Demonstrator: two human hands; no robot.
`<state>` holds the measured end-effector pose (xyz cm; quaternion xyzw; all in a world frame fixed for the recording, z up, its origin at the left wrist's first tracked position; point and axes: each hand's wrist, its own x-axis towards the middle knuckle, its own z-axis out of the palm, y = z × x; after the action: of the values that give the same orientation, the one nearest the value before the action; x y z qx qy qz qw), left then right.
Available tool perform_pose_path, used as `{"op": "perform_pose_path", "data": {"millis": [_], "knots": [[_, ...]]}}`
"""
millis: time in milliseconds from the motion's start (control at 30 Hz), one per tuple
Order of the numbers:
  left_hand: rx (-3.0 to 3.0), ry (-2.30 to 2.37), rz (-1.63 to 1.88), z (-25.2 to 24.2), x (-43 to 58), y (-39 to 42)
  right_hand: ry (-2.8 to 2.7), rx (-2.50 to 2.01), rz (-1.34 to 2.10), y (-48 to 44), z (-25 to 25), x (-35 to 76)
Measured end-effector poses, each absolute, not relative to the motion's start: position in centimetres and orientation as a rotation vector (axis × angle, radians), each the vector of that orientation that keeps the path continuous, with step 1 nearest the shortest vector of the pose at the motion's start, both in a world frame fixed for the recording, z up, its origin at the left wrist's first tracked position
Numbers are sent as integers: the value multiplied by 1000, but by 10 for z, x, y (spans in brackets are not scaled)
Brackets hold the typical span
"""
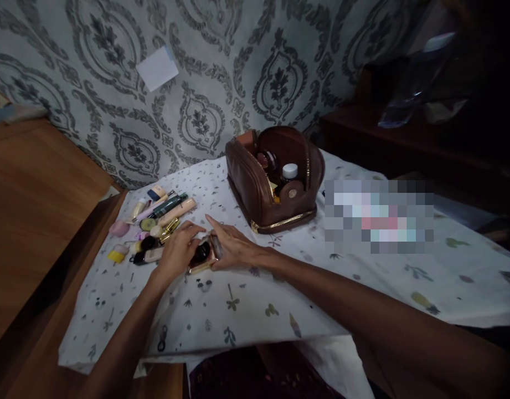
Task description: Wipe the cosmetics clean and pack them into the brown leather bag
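A small gold-edged makeup compact (201, 256) with a dark round pan lies on the printed white cloth (246, 310). My left hand (178, 246) grips its left side with curled fingers. My right hand (232, 246) holds its right side, fingers pressed against it, the forefinger stretched toward the left hand. An open brown leather cosmetic bag (275, 177) stands just behind the hands, with a white-capped bottle (289, 171) and other items inside.
Several cosmetics (155, 221), tubes, small jars and a yellow piece, lie in a cluster left of my hands. A wooden surface (34, 199) lies to the left. Patterned wallpaper (205, 72) rises behind. Dark furniture (404, 133) stands at the right, with a blurred patch on the cloth.
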<state>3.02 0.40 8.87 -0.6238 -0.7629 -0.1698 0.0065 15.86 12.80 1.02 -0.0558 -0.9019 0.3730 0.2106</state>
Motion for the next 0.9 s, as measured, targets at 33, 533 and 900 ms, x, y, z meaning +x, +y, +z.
{"op": "perform_pose_path", "data": {"millis": [33,533,900], "knots": [[-1930,-2398,-589,87,24,0,-2511,-150,1047,128,11,159],[-1631,-2540,-1041,61,42,-83,-2529,-144,1058,128,15,162],[-1810,-2222,-633,61,88,-69,-2319,-36,1266,118,29,169]]}}
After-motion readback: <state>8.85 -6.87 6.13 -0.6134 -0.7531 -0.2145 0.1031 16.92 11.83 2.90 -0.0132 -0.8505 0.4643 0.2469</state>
